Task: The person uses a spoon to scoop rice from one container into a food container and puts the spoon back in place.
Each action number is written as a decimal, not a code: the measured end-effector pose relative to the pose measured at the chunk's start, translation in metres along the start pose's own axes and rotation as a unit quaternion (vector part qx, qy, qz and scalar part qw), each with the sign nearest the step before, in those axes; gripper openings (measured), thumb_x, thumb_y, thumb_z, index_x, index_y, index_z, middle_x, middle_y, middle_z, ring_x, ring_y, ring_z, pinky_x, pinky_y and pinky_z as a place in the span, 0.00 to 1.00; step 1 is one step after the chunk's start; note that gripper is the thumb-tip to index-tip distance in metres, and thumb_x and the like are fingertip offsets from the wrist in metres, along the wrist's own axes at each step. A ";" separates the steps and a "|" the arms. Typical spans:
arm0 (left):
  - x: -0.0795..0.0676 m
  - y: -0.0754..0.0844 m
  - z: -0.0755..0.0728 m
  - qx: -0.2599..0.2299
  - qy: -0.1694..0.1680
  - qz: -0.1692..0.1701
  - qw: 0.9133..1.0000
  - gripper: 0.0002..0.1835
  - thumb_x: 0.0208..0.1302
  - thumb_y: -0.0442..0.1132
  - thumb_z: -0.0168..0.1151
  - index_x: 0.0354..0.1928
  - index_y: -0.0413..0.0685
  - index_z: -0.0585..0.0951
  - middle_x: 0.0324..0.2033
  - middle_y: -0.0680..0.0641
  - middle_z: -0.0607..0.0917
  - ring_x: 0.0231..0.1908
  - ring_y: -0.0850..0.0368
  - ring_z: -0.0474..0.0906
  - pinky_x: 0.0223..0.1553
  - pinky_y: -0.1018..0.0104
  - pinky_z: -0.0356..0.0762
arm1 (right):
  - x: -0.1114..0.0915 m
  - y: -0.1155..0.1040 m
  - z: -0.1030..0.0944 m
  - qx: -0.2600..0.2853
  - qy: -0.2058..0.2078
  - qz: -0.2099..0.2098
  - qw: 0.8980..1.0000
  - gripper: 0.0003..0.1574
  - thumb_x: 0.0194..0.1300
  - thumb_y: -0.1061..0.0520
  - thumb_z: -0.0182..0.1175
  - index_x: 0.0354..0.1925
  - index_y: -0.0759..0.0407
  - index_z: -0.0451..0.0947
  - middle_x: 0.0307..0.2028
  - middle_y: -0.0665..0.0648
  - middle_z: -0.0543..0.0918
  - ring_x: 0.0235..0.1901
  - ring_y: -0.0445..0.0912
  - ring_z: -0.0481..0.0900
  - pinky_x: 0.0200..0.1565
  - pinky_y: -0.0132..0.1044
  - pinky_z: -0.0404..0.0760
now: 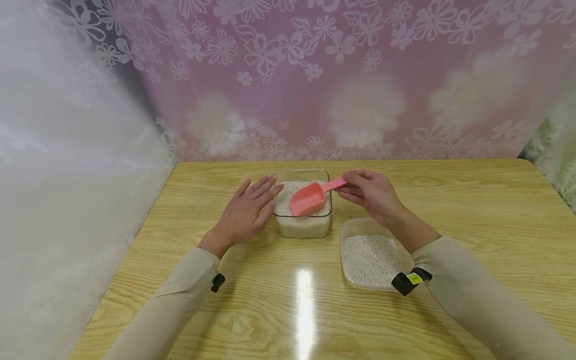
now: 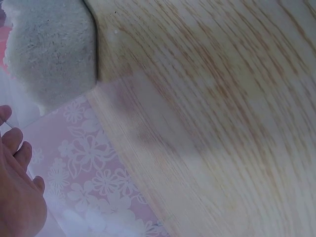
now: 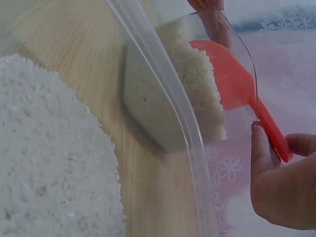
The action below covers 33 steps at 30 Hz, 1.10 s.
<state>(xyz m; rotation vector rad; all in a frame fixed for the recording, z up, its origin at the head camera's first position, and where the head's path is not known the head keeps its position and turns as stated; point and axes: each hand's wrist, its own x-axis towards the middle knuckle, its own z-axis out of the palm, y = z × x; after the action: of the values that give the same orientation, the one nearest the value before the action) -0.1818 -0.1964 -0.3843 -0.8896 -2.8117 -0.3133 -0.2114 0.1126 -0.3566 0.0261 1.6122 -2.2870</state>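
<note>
A pink scoop (image 1: 309, 199) lies tilted on the rice inside a clear square container (image 1: 302, 227). My right hand (image 1: 370, 194) pinches the end of its handle between thumb and fingers, just beyond the container's right rim. In the right wrist view the scoop (image 3: 229, 79) has its bowl against the rice, and the hand (image 3: 286, 182) holds the handle near the glassy rim. My left hand (image 1: 246, 212) has its fingers stretched out at the container's left side, fingertips at the rim. Only part of the left hand (image 2: 19, 192) shows in the left wrist view.
A second, translucent plastic tub (image 1: 344, 260) holding rice (image 1: 371, 257) stands nearer and to the right, partly under my right forearm. Both stand on a wood-grain table (image 1: 252, 310). A pink flowered curtain (image 1: 306, 100) hangs behind its far edge.
</note>
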 end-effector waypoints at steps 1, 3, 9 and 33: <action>0.000 0.000 0.000 -0.001 0.000 0.000 1.000 0.28 0.77 0.54 0.29 0.74 0.58 0.58 0.73 0.50 0.52 0.72 0.58 0.42 0.71 0.55 0.35 | 0.000 -0.001 0.000 -0.002 -0.001 0.000 1.000 0.19 0.70 0.58 0.56 0.53 0.70 0.68 0.36 0.58 0.84 0.38 0.46 0.85 0.48 0.38 0.78; 0.000 -0.001 0.000 -0.005 0.000 -0.001 1.000 0.27 0.77 0.53 0.30 0.74 0.58 0.58 0.73 0.50 0.52 0.72 0.58 0.42 0.71 0.55 0.34 | 0.000 -0.003 -0.002 -0.005 -0.004 -0.002 1.000 0.21 0.70 0.58 0.57 0.54 0.71 0.68 0.36 0.58 0.84 0.38 0.46 0.85 0.48 0.38 0.78; 0.000 -0.003 0.001 -0.007 0.001 -0.004 1.000 0.27 0.77 0.52 0.31 0.74 0.58 0.58 0.73 0.51 0.52 0.72 0.58 0.42 0.71 0.55 0.34 | 0.000 -0.009 -0.007 -0.010 -0.021 0.011 1.000 0.23 0.70 0.58 0.57 0.55 0.72 0.65 0.38 0.59 0.84 0.42 0.48 0.84 0.51 0.40 0.76; -0.003 -0.004 -0.004 -0.034 0.025 -0.001 0.999 0.28 0.77 0.51 0.35 0.75 0.54 0.55 0.73 0.49 0.52 0.72 0.56 0.43 0.70 0.53 0.40 | -0.026 -0.043 -0.083 -0.440 0.051 -0.152 0.883 0.36 0.75 0.39 0.40 0.62 0.66 0.65 0.56 0.67 0.75 0.53 0.52 0.77 0.50 0.36 0.78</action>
<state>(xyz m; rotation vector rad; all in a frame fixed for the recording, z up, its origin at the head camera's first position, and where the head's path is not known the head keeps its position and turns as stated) -0.1808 -0.2021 -0.3817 -0.8812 -2.7708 -0.4290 -0.2142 0.2086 -0.3418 -0.3525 2.7149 -1.5259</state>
